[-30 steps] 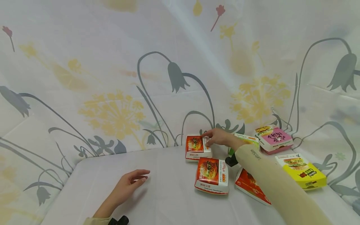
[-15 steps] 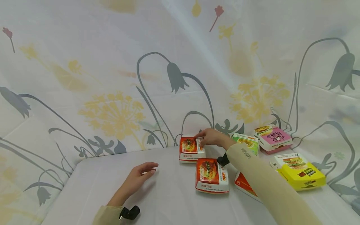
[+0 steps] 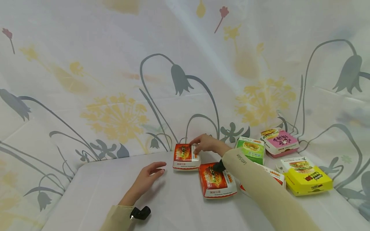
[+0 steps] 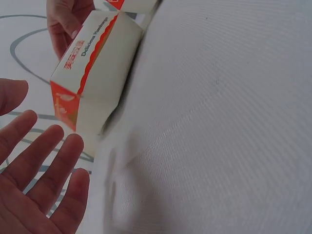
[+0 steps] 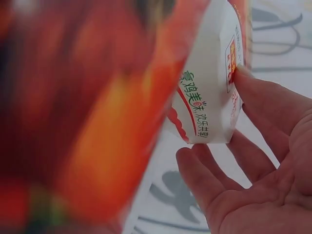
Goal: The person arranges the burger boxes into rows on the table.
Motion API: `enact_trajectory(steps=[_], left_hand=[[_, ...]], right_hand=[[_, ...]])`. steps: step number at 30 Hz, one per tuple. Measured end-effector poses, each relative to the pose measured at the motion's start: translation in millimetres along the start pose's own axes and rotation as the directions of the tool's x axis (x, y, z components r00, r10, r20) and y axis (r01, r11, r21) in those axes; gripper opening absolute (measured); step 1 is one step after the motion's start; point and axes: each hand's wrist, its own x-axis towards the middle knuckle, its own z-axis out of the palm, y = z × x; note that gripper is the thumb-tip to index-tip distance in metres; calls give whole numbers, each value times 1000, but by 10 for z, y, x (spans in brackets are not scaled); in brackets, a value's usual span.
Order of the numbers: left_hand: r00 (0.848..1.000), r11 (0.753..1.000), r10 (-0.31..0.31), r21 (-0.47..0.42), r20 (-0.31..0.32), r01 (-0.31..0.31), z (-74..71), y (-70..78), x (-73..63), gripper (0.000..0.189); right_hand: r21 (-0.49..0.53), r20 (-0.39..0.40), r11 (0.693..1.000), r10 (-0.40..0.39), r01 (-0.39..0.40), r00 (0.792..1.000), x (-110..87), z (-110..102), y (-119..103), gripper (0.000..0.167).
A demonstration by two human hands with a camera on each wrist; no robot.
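On the table, a red-and-white hamburger box (image 3: 186,157) sits near the backdrop with its lid down. My right hand (image 3: 206,143) touches its right end, thumb and fingertips against the white side, fingers loosely extended in the right wrist view. To the left of this box, my left hand (image 3: 148,178) hovers with spread fingers (image 4: 58,151), a small gap away from the box and holding nothing. A second red-and-white hamburger box (image 3: 216,184) lies nearer, under my right wrist; it looms blurred in the right wrist view (image 5: 87,117).
To the right stand a green box (image 3: 251,150), a pink box (image 3: 279,141) and a yellow box (image 3: 309,176). Another red-and-white box (image 3: 273,175) is partly covered by my right sleeve. A flower-printed backdrop (image 3: 121,64) rises behind the white table (image 3: 95,186).
The far red-and-white hamburger box has slid left along with my right hand. My left hand has moved right, closer to it. The nearer hamburger box has turned slightly, and the green box shows more.
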Motion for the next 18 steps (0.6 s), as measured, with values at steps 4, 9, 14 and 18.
enact_trajectory(steps=[4,9,14,18], left_hand=[[1000,1000,-5,-28,-29,4,24,14,27,37],[997,998,-25,-62,-70,21,57,12,61,39],[994,996,-42,-77,-105,34,48,-19,83,45],[990,994,-72,-90,-123,61,33,-58,95,49]], right_hand=[[23,9,1000,-5,5,1000,24,100,-79,46],[40,16,999,-8,7,1000,61,213,-159,46],[57,19,998,-3,2,1000,101,308,-227,46],[38,3,999,-4,4,1000,130,373,-255,46]])
